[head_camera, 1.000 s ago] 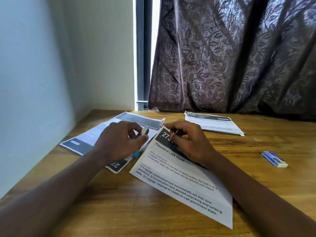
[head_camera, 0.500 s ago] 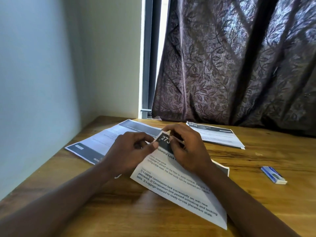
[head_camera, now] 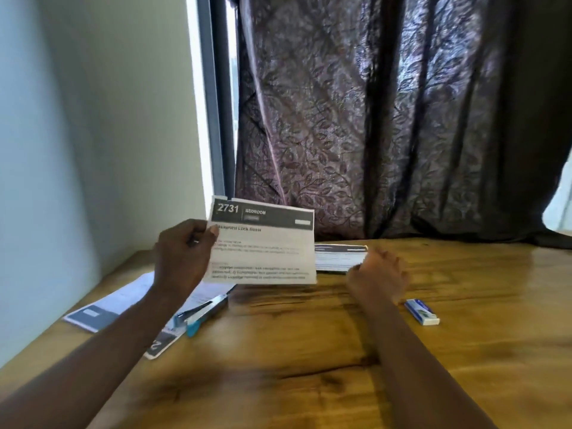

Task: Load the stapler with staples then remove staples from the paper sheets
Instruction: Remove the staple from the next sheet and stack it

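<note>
My left hand (head_camera: 182,258) pinches the left edge of a printed sheet (head_camera: 266,243) headed "2731" and holds it upright above the table. My right hand (head_camera: 379,275) hovers low over the table to the right of that sheet, seen from the back and blurred. Whether its fingertips hold anything is hidden. The blue and silver stapler (head_camera: 202,314) lies on the table beneath my left wrist, partly on other papers. A small blue and white staple box (head_camera: 422,311) lies to the right of my right wrist.
More printed sheets (head_camera: 102,311) lie spread at the left by the wall. Another stack of sheets (head_camera: 339,258) lies at the back, behind the raised sheet. A dark patterned curtain (head_camera: 387,119) hangs behind the wooden table (head_camera: 309,366).
My left hand lifted the "2731" sheet off the table and turned it upright. My right hand let go of its corner and moved right. The stapler now lies on the table.
</note>
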The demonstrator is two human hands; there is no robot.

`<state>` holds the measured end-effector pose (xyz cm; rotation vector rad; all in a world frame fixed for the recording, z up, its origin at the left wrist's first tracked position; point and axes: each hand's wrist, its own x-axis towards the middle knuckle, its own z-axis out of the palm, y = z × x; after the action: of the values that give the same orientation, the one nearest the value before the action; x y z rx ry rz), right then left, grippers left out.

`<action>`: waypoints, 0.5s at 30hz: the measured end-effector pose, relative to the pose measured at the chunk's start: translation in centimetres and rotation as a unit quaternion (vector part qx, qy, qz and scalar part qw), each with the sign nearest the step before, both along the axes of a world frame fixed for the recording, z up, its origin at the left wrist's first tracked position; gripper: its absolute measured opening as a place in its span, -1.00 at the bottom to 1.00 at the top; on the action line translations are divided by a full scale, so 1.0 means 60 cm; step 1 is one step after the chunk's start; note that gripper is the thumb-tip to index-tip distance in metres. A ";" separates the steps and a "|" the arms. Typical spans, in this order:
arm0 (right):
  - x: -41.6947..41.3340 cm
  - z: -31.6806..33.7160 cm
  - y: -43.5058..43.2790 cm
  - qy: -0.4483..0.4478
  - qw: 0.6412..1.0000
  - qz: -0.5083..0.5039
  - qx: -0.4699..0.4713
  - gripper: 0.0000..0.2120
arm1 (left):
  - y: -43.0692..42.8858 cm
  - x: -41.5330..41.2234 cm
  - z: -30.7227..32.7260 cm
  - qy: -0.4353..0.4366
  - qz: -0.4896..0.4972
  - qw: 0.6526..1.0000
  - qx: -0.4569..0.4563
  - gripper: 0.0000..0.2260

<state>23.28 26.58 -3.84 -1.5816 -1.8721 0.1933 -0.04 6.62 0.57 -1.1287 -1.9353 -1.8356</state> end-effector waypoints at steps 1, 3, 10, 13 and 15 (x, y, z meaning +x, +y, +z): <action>0.009 -0.002 0.007 0.004 0.999 -0.018 -0.035 -0.51 | 0.025 0.001 0.008 -0.026 -0.008 1.000 0.003 -0.75; 0.016 -0.004 0.017 0.007 0.997 -0.043 -0.071 -0.51 | 0.083 0.012 0.021 -0.082 -0.036 0.996 0.015 -0.76; 0.002 -0.015 0.034 -0.028 0.997 -0.042 -0.064 -0.52 | 0.267 0.042 -0.005 -0.167 -0.046 0.984 -0.048 -0.89; -0.003 -0.019 0.042 -0.036 0.997 -0.037 -0.054 -0.52 | 0.308 0.034 -0.033 -0.133 -0.012 0.983 -0.123 -0.85; -0.008 -0.020 0.045 -0.047 0.997 -0.033 -0.055 -0.49 | 0.321 0.029 -0.053 -0.098 -0.012 0.978 -0.183 -0.85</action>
<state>22.81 29.31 -5.06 -1.7523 -1.9058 0.1977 1.72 25.89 -2.62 -1.1061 -2.4602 -1.7021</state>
